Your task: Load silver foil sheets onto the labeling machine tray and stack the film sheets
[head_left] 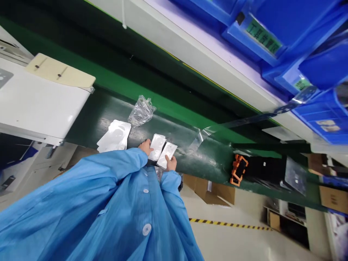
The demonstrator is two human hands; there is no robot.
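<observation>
My left hand (145, 146) grips the edge of a white plastic blister tray (157, 146), and my right hand (171, 163) holds the lower end of a second white tray (167, 154). The two trays lie side by side, just above the dark green belt (190, 154). A stack of similar white trays (115, 136) rests on the belt beyond my left hand. A crumpled clear plastic bag (141, 111) lies past them. Blue sleeves (119, 163) cover both my arms.
A white machine housing (43, 98) stands at the left end of the belt. Along the belt lie an orange-and-black part (239, 169) and a black block (263, 168). Blue bins (285, 32) line the shelf above. Cardboard boxes (214, 190) sit on the floor.
</observation>
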